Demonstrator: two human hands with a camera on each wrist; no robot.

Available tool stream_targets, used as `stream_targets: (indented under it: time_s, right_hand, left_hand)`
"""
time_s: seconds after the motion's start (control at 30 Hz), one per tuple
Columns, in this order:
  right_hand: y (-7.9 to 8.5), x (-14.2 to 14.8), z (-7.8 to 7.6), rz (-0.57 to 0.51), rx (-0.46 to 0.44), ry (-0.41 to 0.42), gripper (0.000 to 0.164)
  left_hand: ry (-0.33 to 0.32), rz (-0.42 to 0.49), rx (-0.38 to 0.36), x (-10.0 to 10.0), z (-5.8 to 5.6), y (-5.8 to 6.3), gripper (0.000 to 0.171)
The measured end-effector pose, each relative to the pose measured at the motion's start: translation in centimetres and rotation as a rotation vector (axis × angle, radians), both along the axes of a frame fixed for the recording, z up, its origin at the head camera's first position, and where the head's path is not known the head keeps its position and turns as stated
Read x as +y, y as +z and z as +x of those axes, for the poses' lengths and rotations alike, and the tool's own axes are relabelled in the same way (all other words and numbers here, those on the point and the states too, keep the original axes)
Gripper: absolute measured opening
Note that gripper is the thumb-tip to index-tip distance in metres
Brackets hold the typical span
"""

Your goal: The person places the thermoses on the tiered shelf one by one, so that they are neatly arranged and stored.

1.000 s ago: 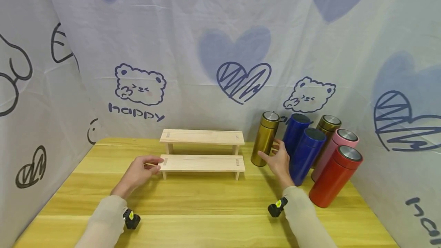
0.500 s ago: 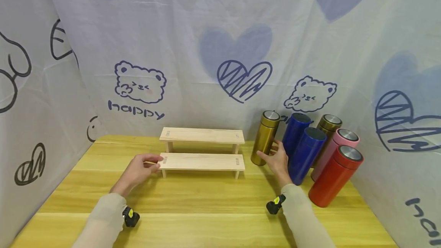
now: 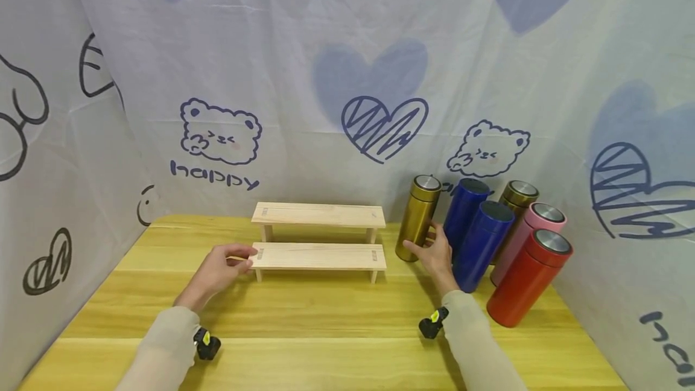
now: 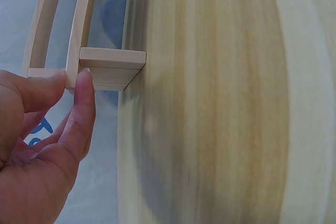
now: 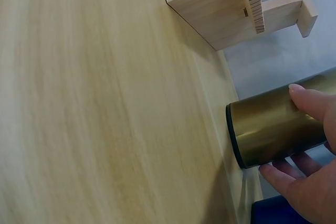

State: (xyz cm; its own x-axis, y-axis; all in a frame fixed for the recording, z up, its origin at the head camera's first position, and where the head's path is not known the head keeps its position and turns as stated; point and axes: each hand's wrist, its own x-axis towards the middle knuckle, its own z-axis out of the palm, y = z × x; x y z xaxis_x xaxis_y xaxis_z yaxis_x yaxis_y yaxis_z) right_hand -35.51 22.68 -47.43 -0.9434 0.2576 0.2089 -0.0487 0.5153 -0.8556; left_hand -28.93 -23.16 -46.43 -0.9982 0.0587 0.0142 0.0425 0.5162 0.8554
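Observation:
A two-tier wooden rack [image 3: 320,256] stands on the table, its two pale boards one behind the other and the rear one higher. My left hand [image 3: 218,271] pinches the left end of the front board; in the left wrist view, the thumb [image 4: 44,92] and index finger lie on opposite sides of that board. Upright just right of the rack is a gold thermos bottle [image 3: 415,222] with a silver-topped lid. My right hand [image 3: 438,257] holds its lower body, thumb in front and fingers on the far right side, partly hidden in the head view.
Close to my right hand stand two blue thermoses [image 3: 483,246], with a second gold one [image 3: 513,198], a pink one [image 3: 534,228] and a red one [image 3: 523,288] beyond. A printed cloth [image 3: 304,77] hangs behind the yellow wooden table [image 3: 320,343].
My right hand has shifted slightly left around the gold thermos. The thermos, the rack and my left hand look unmoved.

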Motion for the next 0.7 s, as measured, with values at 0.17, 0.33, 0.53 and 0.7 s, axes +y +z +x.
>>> stream_targets:
  time_s: [0.17, 0.33, 0.53, 0.7]
  right_hand:
    - [-0.10, 0.01, -0.01, -0.011, 0.019, 0.004, 0.083]
    - [-0.30, 0.00, -0.10, -0.012, 0.044, -0.001, 0.080]
    - [-0.43, 0.03, -0.11, -0.020, 0.058, -0.014, 0.080]
    - [-0.45, 0.10, -0.15, -0.024, 0.062, -0.001, 0.079]
  left_hand:
    - [-0.008, 0.009, 0.012, -0.10, -0.08, -0.03, 0.030]
    - [-0.009, 0.005, 0.013, -0.08, -0.02, 0.08, 0.030]
    - [-0.011, 0.013, 0.008, 0.04, 0.13, 0.29, 0.030]
    - [-0.004, 0.008, 0.001, 0.01, 0.05, 0.22, 0.030]
